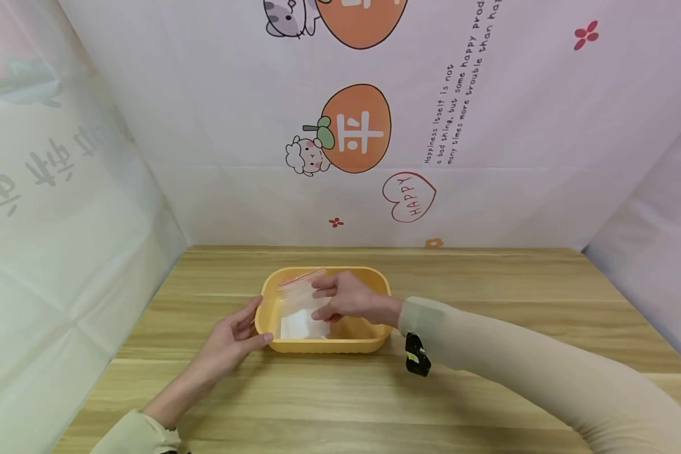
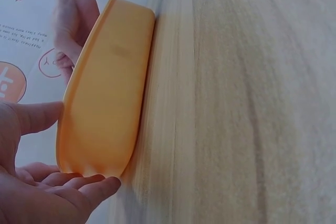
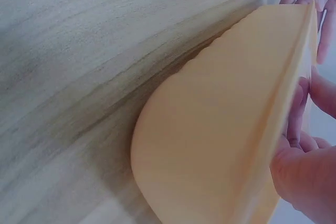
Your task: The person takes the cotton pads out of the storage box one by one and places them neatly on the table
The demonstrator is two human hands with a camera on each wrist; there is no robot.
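Note:
A yellow plastic tray (image 1: pixel 356 346) with rounded corners sits on the table. Inside its left half lies a clear zip-lock bag (image 1: pixel 295 296) with a red seal line, and a white, flat rectangular patch (image 1: pixel 295 325) shows at its lower part. My left hand (image 1: pixel 232 337) holds the tray's left end, thumb on the rim and fingers against the outer wall, as the left wrist view also shows. My right hand (image 1: pixel 346 296) reaches into the tray over the bag, with thumb and fingers spread apart. Whether its fingertips touch the bag is unclear; the tray wall (image 3: pixel 210 114) partly hides them.
The wood-grain table (image 1: pixel 318 403) extends around the tray. Behind it hangs a white printed sheet (image 1: pixel 232 189), and more white sheeting (image 1: pixel 62 265) closes off the left side. A black strap piece (image 1: pixel 417 354) sits on the right sleeve near the wrist.

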